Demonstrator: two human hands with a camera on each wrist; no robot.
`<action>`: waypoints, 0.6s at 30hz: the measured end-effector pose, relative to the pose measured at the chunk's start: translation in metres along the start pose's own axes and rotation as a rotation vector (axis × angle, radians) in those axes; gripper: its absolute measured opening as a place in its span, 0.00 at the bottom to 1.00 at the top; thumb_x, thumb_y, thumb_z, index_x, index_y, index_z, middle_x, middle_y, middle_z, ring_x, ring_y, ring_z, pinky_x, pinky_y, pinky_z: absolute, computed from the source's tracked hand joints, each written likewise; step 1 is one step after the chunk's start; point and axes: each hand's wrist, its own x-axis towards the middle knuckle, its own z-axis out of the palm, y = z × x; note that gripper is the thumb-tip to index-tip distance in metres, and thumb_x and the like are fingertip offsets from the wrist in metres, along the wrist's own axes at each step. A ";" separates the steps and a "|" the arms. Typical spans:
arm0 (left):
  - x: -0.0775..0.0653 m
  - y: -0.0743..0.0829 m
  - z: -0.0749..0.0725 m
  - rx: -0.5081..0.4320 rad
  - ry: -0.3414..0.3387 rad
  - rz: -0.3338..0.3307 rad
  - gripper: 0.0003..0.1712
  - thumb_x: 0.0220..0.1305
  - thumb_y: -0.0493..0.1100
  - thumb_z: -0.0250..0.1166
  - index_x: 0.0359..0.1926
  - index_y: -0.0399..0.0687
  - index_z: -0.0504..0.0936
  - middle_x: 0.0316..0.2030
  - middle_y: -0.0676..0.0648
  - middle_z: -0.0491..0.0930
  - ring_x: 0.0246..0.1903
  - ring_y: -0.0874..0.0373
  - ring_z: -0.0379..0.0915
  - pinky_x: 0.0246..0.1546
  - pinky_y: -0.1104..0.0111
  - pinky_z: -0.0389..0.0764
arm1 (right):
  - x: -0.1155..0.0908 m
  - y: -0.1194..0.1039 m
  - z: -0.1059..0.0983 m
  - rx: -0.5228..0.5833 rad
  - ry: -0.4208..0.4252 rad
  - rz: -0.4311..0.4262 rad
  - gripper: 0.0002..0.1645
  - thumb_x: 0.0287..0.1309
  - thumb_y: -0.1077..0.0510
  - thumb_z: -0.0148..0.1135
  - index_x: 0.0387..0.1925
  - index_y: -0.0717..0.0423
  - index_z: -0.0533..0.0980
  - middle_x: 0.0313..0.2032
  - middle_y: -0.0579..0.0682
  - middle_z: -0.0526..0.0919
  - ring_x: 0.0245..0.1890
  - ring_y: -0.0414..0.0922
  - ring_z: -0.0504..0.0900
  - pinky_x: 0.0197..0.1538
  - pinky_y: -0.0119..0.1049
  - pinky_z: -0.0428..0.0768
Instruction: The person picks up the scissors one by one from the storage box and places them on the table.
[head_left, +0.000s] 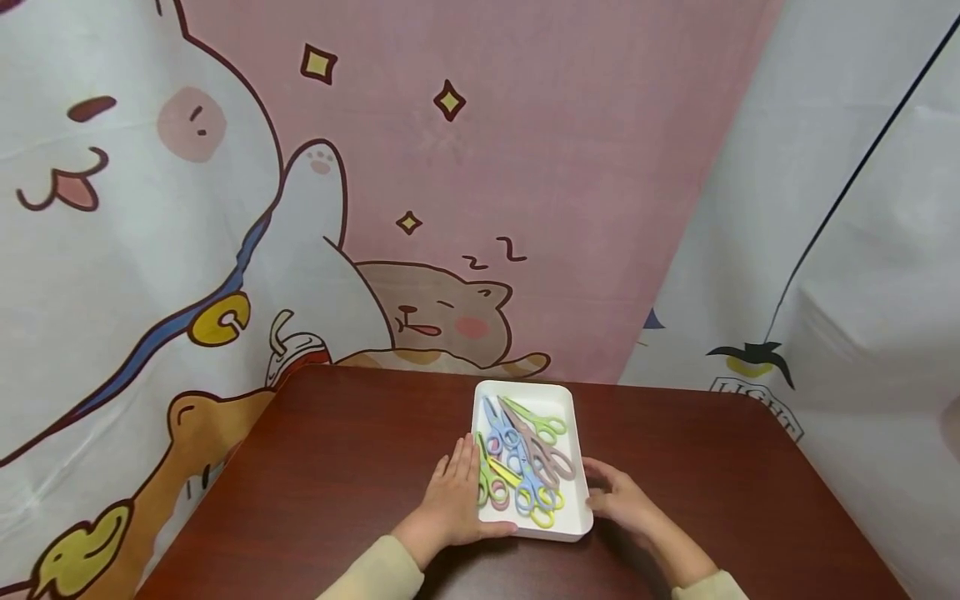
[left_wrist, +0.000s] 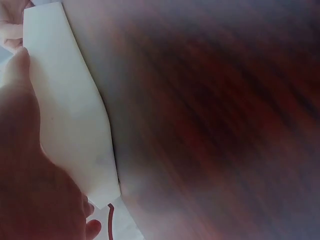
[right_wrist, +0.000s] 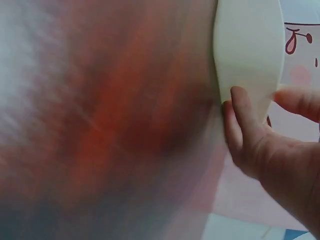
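Note:
A white rectangular tray [head_left: 525, 387] lies on the table between my two hands, holding several pairs of scissors. Among them are blue scissors [head_left: 527, 475], mauve scissors [head_left: 547, 458] and light green scissors [head_left: 540, 421]. My left hand [head_left: 453, 500] lies flat along the tray's left side, fingers straight and thumb stretched along the near edge. At the right side, my right hand [head_left: 622, 500] holds the tray wall with bent fingers. In the right wrist view, its fingertips [right_wrist: 241, 102] touch the outer wall low down, with another digit at the rim.
The dark brown wooden table [head_left: 360, 442] extends around the tray. Behind it hangs a cloth backdrop [head_left: 585, 208] with cartoon animals, reaching down to the table's far edge. A white printed cloth [head_left: 885, 333] stands along the right side.

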 end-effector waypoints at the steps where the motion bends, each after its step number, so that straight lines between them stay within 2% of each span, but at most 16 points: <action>1: 0.000 0.001 -0.001 0.000 -0.001 0.001 0.77 0.36 0.90 0.46 0.72 0.33 0.47 0.73 0.35 0.43 0.72 0.42 0.40 0.68 0.49 0.55 | 0.001 -0.002 0.001 -0.059 0.026 -0.008 0.39 0.48 0.73 0.55 0.65 0.75 0.57 0.59 0.75 0.65 0.50 0.58 0.78 0.43 0.43 0.82; 3: 0.000 0.001 0.000 0.007 -0.009 -0.001 0.77 0.37 0.90 0.43 0.72 0.33 0.47 0.73 0.35 0.43 0.73 0.43 0.40 0.68 0.50 0.55 | 0.002 -0.007 0.004 -0.232 0.093 -0.048 0.38 0.49 0.70 0.60 0.63 0.73 0.61 0.57 0.72 0.69 0.50 0.58 0.78 0.45 0.45 0.81; 5: 0.000 0.001 0.000 0.008 -0.017 -0.007 0.77 0.37 0.90 0.43 0.72 0.33 0.47 0.73 0.35 0.44 0.73 0.43 0.40 0.68 0.50 0.55 | 0.005 -0.014 0.007 -0.423 0.164 -0.105 0.37 0.51 0.64 0.64 0.62 0.71 0.63 0.57 0.70 0.71 0.52 0.60 0.76 0.51 0.49 0.78; 9: 0.000 0.001 0.000 0.011 -0.025 -0.018 0.77 0.37 0.90 0.44 0.72 0.34 0.47 0.73 0.35 0.44 0.73 0.44 0.40 0.68 0.50 0.56 | 0.014 -0.024 0.018 -0.705 0.253 -0.254 0.43 0.52 0.54 0.68 0.65 0.68 0.61 0.64 0.69 0.63 0.63 0.66 0.64 0.61 0.61 0.65; 13: 0.000 0.001 0.001 0.011 -0.024 -0.024 0.78 0.36 0.90 0.44 0.72 0.34 0.47 0.73 0.35 0.43 0.73 0.44 0.39 0.68 0.51 0.56 | 0.023 -0.031 0.031 -0.819 0.258 -0.334 0.47 0.53 0.49 0.68 0.68 0.64 0.58 0.70 0.65 0.55 0.68 0.67 0.53 0.63 0.66 0.58; 18: 0.001 0.000 0.007 0.035 0.003 -0.023 0.78 0.36 0.91 0.43 0.72 0.34 0.46 0.73 0.35 0.43 0.73 0.44 0.40 0.68 0.51 0.56 | 0.032 -0.033 0.047 -0.947 0.210 -0.364 0.47 0.56 0.44 0.64 0.69 0.62 0.57 0.72 0.62 0.51 0.71 0.64 0.47 0.66 0.64 0.55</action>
